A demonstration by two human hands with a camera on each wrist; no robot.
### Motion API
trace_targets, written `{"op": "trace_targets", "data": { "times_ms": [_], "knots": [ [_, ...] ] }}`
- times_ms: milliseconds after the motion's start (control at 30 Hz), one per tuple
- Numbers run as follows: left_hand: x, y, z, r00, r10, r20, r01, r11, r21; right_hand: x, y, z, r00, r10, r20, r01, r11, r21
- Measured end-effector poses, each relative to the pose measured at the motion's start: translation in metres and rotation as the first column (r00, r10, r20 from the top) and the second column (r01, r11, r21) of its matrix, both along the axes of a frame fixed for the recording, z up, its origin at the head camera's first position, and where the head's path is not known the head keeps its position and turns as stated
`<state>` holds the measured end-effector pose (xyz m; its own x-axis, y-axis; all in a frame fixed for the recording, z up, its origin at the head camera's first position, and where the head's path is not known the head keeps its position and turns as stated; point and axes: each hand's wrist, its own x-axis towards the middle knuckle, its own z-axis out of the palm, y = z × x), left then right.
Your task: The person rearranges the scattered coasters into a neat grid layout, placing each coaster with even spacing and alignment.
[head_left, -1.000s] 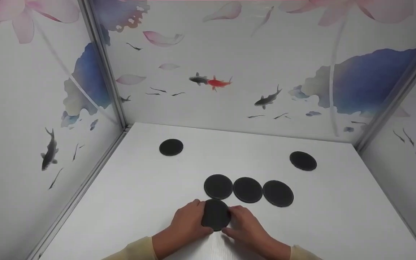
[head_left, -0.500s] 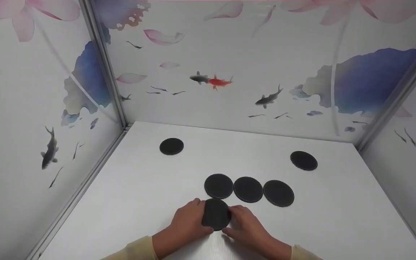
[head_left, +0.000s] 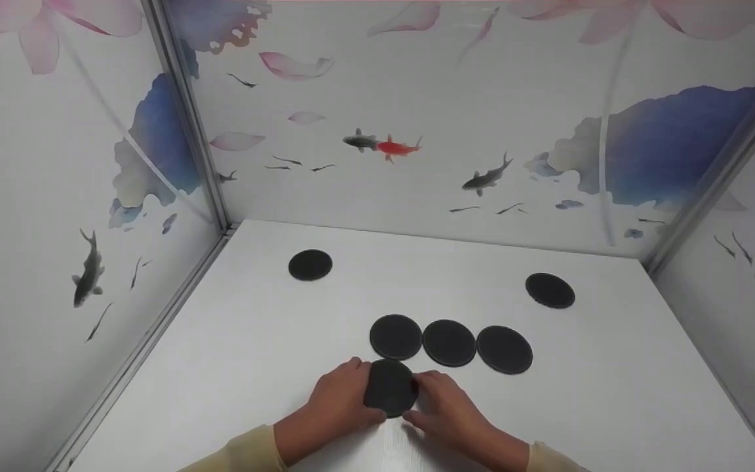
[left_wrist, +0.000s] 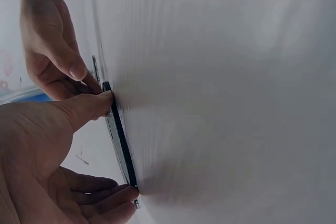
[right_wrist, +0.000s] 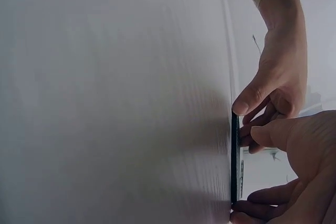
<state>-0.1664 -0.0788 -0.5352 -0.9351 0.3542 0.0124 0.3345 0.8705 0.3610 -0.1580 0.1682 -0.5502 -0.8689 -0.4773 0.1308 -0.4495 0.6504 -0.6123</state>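
In the head view, a round black coaster (head_left: 389, 389) lies at the front of the white table between both hands. My left hand (head_left: 340, 398) grips its left side, the thumb at the near rim and the fingers at the far rim. On the right side, my right hand (head_left: 449, 408) holds the coaster with bent fingers at the far rim and the thumb by the near one. Seen edge-on in the left wrist view, the coaster (left_wrist: 121, 140) is thin and close to the tabletop. Its far rim nearly meets another black coaster (head_left: 396, 337).
Two more coasters, a middle one (head_left: 449, 343) and a right one (head_left: 504, 349), continue that row. Single coasters lie at the back left (head_left: 310, 265) and back right (head_left: 550, 290). White walls (head_left: 404, 210) with painted fish and lotus enclose the table (head_left: 220, 367).
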Motion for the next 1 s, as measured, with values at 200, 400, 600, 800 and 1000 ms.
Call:
{"op": "trace_targets", "data": {
  "times_ms": [200,400,600,800,1000],
  "knots": [
    [-0.011,-0.006,0.004,0.998,0.018,0.058,-0.021,0.999,0.048,-0.001,0.004,-0.006,1.0,0.0,-0.024,-0.001,0.999,-0.034],
    [-0.016,-0.007,0.003,0.999,0.008,0.051,-0.012,0.997,0.082,-0.001,0.012,-0.007,0.997,-0.038,-0.06,0.035,0.997,-0.064],
    [-0.027,-0.009,0.004,0.99,-0.138,0.025,0.136,0.987,0.089,-0.006,0.019,-0.001,0.996,-0.083,-0.015,0.081,0.99,-0.112],
    [-0.043,-0.013,-0.002,0.974,-0.228,-0.005,0.228,0.974,-0.008,-0.009,0.024,0.007,0.995,-0.096,-0.013,0.094,0.988,-0.124],
    [-0.053,-0.011,-0.003,0.958,-0.284,0.036,0.286,0.955,-0.08,-0.009,0.03,0.008,0.995,-0.104,0.014,0.105,0.983,-0.15]
  ]
}}
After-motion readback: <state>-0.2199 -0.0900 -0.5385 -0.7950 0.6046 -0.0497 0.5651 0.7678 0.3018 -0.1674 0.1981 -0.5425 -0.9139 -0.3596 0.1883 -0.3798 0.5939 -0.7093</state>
